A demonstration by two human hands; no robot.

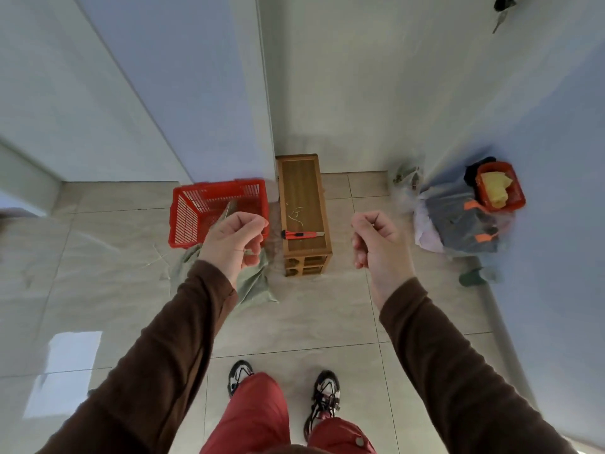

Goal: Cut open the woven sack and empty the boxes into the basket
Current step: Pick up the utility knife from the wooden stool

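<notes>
Seen from above, a standing person raises both hands in front of them. The left hand (234, 242) pinches a thin pale thread or strip between thumb and curled fingers; what it leads to cannot be told. The right hand (376, 239) is clenched in a loose fist, holding nothing. Below the left hand, the greenish woven sack (253, 283) lies flat on the tiled floor (294, 326), touching the red basket (196, 214), which stands against the wall (163, 93). Just right of it stands a long wooden stool (302, 194), with a red utility knife (301, 234) on top and pale scratch marks, not readable. Open floor lies between the feet and the stool. Bagged clutter (465, 221) sits well to the right.
</notes>
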